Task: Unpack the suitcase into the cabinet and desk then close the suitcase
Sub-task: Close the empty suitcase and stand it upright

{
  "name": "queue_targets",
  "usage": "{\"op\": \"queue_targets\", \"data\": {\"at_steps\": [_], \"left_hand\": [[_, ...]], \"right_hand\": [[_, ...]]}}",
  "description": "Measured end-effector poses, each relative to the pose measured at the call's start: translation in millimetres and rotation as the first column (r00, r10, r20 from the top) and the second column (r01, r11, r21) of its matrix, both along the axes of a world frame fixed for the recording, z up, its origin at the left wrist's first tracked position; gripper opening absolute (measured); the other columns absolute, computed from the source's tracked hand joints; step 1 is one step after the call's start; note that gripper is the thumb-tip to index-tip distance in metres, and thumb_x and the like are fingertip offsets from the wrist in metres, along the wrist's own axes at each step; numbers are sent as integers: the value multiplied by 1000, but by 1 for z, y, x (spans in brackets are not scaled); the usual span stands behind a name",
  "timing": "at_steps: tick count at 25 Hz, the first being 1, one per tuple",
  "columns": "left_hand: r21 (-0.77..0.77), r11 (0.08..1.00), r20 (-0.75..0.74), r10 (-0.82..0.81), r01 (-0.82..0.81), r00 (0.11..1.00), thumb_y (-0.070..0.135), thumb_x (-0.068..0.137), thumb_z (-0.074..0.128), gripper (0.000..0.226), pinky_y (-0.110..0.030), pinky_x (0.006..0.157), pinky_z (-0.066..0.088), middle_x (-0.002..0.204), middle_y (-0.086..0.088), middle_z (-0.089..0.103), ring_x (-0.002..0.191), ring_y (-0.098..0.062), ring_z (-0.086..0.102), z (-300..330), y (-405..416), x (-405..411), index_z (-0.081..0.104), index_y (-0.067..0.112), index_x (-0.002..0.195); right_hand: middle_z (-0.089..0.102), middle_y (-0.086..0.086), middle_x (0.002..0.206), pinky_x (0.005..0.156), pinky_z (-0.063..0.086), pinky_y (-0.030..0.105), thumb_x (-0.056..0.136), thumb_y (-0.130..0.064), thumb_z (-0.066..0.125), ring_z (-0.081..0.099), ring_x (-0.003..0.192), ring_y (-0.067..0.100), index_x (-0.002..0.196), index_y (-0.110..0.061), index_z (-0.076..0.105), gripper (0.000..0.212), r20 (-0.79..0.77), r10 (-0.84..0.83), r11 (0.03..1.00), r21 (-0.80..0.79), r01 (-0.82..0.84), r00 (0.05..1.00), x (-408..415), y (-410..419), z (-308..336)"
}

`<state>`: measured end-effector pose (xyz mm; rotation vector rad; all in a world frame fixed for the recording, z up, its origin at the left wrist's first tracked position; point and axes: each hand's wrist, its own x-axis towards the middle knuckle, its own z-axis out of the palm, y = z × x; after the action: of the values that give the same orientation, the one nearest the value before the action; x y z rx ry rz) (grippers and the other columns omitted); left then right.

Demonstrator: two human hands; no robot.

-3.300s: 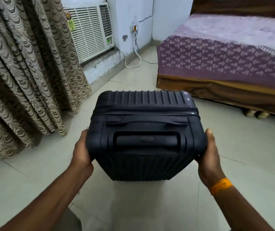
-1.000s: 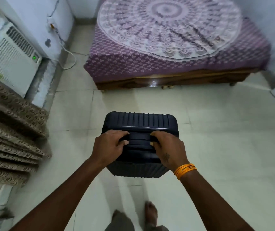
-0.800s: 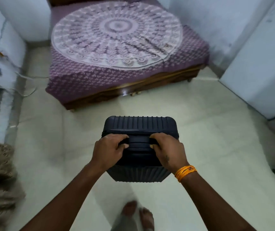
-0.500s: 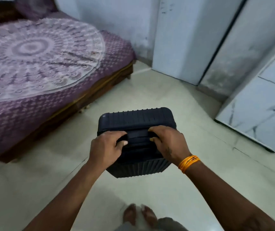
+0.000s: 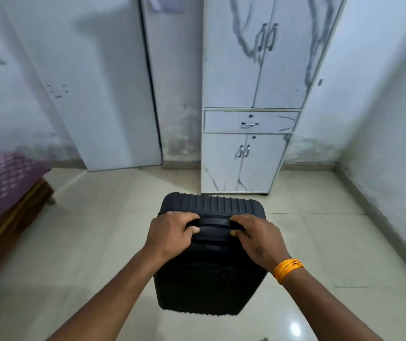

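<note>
A closed black ribbed suitcase (image 5: 210, 279) stands upright in front of me over the tiled floor. My left hand (image 5: 171, 233) grips the left end of its top handle, and my right hand (image 5: 258, 238), with an orange band at the wrist, grips the right end. A tall white marble-patterned cabinet (image 5: 248, 94) stands straight ahead, just beyond the suitcase. Its upper doors, middle drawer and lower doors are all closed.
A bed with a purple cover (image 5: 2, 183) and wooden frame juts in at the left. A white door (image 5: 108, 94) leans open left of the cabinet. Walls close in at the right. Pale floor tiles (image 5: 320, 242) spread around the suitcase.
I have turned right with the suitcase held by its handle; the bed has slid off to the left and the cabinet now faces me. Both hands keep their grip.
</note>
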<state>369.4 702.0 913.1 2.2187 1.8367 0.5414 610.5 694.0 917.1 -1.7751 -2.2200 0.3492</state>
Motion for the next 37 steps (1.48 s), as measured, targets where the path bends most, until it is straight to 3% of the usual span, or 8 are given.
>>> {"op": "queue_targets", "data": {"at_steps": [14,20,25,32,37], "left_hand": [[-180,907,57,-376,380,925,43,88,75,33,-32,94,54,116,18,77,112,-12,70,-13,248,458,76,39,120],[-195,838,83,-503,509,860,44,88,75,34,-29,91,54,114,16,78,107,-11,71,-38,395,619,76,37,121],[-209,787,51,-584,581,810,45,90,74,37,-35,97,55,118,13,77,111,-14,71,-40,512,732,74,35,125],[-285,726,-77,-668,625,740,42,93,73,41,-36,99,55,124,11,75,117,-15,69,-54,676,884,69,34,133],[-323,768,-125,-614,553,779,39,92,74,38,-33,91,55,115,7,78,109,-18,72,-90,799,997,72,32,130]], "right_hand": [[65,-8,127,88,58,40,105,-38,52,64,115,20,140,-32,56,36,90,-329,939,-76,336,940,436,157,-11],[62,-7,122,82,55,40,105,-37,50,60,111,19,130,-31,56,26,165,-422,892,-102,441,891,589,286,-33],[62,-5,124,81,53,39,104,-34,54,62,112,24,128,-31,55,25,166,-488,843,-165,512,857,698,394,-36],[64,0,120,92,56,46,102,-28,57,62,107,25,123,-28,58,21,66,-489,833,-262,488,870,840,550,-63],[64,-1,119,92,55,44,101,-27,59,62,106,24,121,-28,60,21,-4,-405,875,-292,386,915,969,689,-112]]}}
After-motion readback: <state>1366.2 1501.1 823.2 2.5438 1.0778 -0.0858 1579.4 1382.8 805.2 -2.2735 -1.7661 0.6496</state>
